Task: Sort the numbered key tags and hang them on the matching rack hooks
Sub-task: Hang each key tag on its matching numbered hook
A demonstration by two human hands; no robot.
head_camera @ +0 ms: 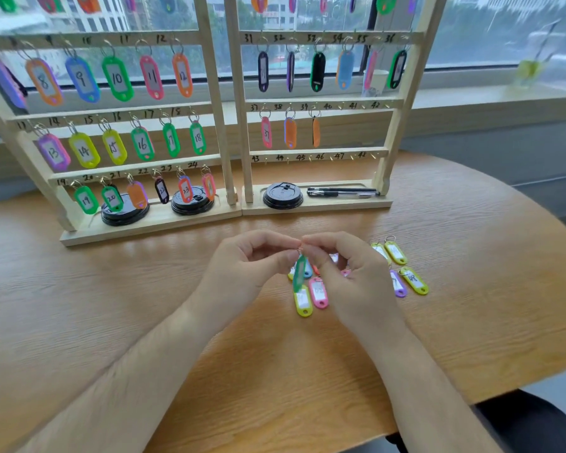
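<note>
While the left hand (242, 266) and right hand (350, 276) pinch its ring, the green key tag (298, 273) dangles between them over the counter (111, 289), just above the loose tags (412, 279). On the far left rack (111, 109), tags read 8 to 24; right rack (317, 153) rails read 31 to 48.

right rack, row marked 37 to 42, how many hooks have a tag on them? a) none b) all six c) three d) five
c: only the pink tag, the orange-and-blue tag and the orange tag hang there, under 37, 38 and 39; the hooks from 40 to 42 are bare.
</note>
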